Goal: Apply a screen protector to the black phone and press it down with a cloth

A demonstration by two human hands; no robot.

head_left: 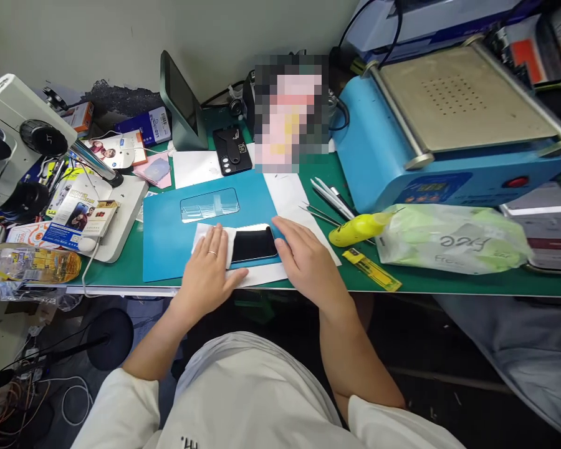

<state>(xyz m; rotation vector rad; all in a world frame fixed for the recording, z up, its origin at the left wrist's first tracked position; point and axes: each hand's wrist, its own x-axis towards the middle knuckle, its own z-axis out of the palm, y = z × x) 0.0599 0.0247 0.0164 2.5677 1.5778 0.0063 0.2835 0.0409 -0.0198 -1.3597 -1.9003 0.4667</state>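
A phone (254, 244) with a dark screen lies face up on a blue mat (163, 249), partly over white paper. My left hand (210, 268) is pressed down on a folded white wipe (200, 233), its fingers together and the thumb apart. The wipe covers the phone's left end. At the phone's right end rests my right hand (312, 262), fingers stretched out and thumb apart, by its edge. Just beyond the phone, a clear glass screen sheet with a black border (210, 206) lies on the mat.
A blue heating plate machine (378, 156) stands at the right. Before it are tweezers (325, 215), a yellow bottle (355, 231) and a tissue pack (453, 240). A microscope (42, 131) stands left. Behind the mat are a black phone case (232, 151) and a tablet-like display (182, 103).
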